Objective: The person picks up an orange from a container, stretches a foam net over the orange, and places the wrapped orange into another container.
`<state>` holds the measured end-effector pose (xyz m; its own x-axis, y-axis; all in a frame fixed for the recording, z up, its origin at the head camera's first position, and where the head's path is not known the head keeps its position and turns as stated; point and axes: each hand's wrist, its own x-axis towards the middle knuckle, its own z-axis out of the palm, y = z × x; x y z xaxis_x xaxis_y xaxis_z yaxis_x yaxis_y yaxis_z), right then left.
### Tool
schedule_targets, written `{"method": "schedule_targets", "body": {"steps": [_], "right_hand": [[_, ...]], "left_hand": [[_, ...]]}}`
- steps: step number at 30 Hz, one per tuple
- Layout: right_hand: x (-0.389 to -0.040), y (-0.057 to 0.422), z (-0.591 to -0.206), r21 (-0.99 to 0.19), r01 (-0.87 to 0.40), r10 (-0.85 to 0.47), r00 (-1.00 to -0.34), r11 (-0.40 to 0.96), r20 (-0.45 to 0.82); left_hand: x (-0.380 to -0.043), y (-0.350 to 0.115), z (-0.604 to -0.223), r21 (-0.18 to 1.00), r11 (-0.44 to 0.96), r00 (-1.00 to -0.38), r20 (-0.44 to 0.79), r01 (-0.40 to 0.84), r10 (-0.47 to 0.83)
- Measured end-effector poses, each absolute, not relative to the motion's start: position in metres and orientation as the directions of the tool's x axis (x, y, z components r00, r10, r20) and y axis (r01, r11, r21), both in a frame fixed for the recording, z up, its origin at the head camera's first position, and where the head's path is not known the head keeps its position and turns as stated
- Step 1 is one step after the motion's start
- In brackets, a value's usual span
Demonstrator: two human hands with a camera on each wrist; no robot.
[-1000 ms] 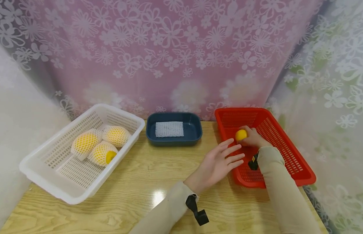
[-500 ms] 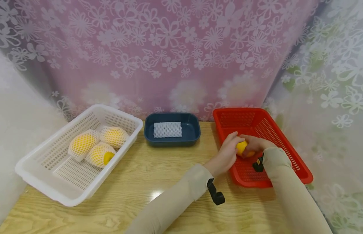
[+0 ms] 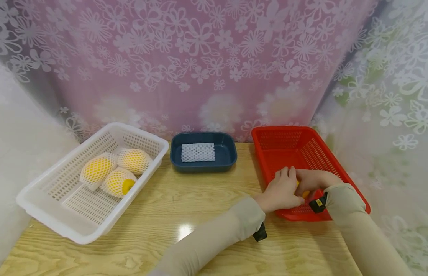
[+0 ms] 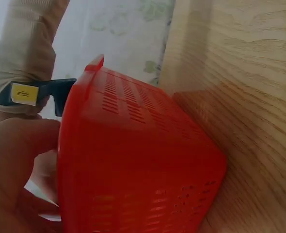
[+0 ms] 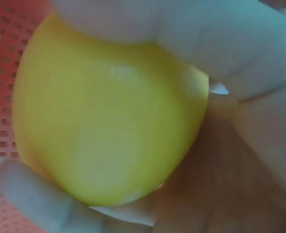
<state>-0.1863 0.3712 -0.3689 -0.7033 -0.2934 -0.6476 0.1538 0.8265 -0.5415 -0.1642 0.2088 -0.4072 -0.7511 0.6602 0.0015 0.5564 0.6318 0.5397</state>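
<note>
My right hand (image 3: 312, 180) is inside the red basket (image 3: 286, 136) and grips a smooth yellow fruit (image 5: 109, 111). In the right wrist view its fingers and thumb curl round the fruit from above and below. Between the hands in the head view, only small yellow patches show. Close against the right hand lies my left hand (image 3: 281, 191), back upward, over the basket's near left side. The left wrist view has the left hand (image 4: 17, 160) at the basket's rim, its fingertips hidden behind the red wall. I cannot tell whether the left fingers hold the fruit.
A white basket (image 3: 62, 230) at the left holds three yellow fruits in foam nets, one net (image 3: 98, 168) among them. Between the baskets, a dark blue tray (image 3: 225, 151) contains flat white foam netting (image 3: 198, 152). Curtains (image 3: 200, 69) hang behind the wooden table (image 3: 131, 249).
My left hand has gone from open-fingered beside the basket to over it, against the right hand. The right hand has come nearer with the yellow fruit, now mostly hidden.
</note>
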Motion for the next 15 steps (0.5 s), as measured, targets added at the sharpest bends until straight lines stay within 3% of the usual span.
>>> {"method": "schedule_targets", "body": {"steps": [5, 15], "right_hand": [[-0.175, 0.375, -0.357, -0.571, 0.145, -0.309, -0.720, 0.808, -0.621], [-0.160, 0.373, -0.329, -0.608, -0.037, -0.347, -0.848, 0.793, -0.401]], "left_hand": [[-0.162, 0.209, -0.408, 0.473, 0.619, -0.716, 0.037, 0.627, 0.698], [-0.161, 0.184, -0.407, 0.728, 0.371, -0.720, 0.238, 0.577, 0.652]]}}
